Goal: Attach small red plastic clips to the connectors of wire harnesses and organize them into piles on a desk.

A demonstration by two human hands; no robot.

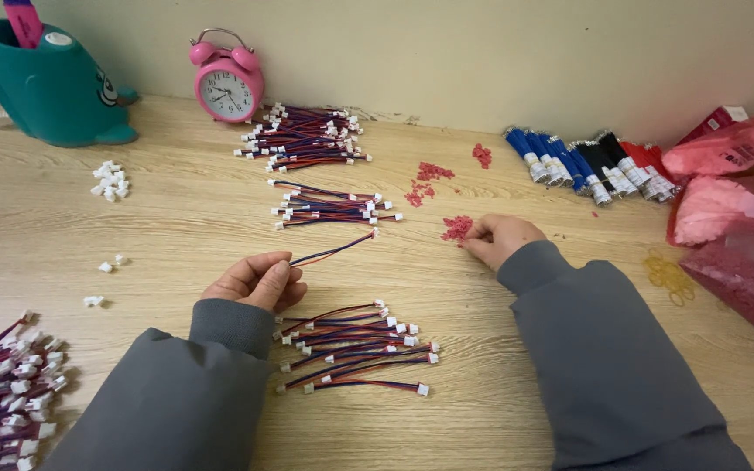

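- My left hand [257, 281] pinches one thin red-and-blue wire lead [335, 250] by its near end; the lead slants up and right, its small white plug hanging free, just short of the middle pile.
- My right hand [501, 239] has fingertips pressed into a small heap of tiny red plastic connector housings [457, 228], near the middle of the pale wooden table [176, 227]; whether a piece is pinched, I cannot tell (fingers hide it).
- Judged done: three batches of like leads with white plugs lie in a row: a big batch by the far edge [304, 137], a smaller batch mid-table [332, 208], a fanned batch just beside my left wrist [355, 349].
- Judged left: a thick bundle at the near left corner [6, 392], plus more red housings scattered farther back [429, 179].
- So roughly midway, I'd say.
- Loose white plug shells [110, 180] sit toward the left edge, well apart.
- Bundled blue, black and red wire bunches [586, 166] and pink plastic bags [726, 209] crowd the right edge; a pink twin-bell alarm clock [228, 83] stands at the far edge.
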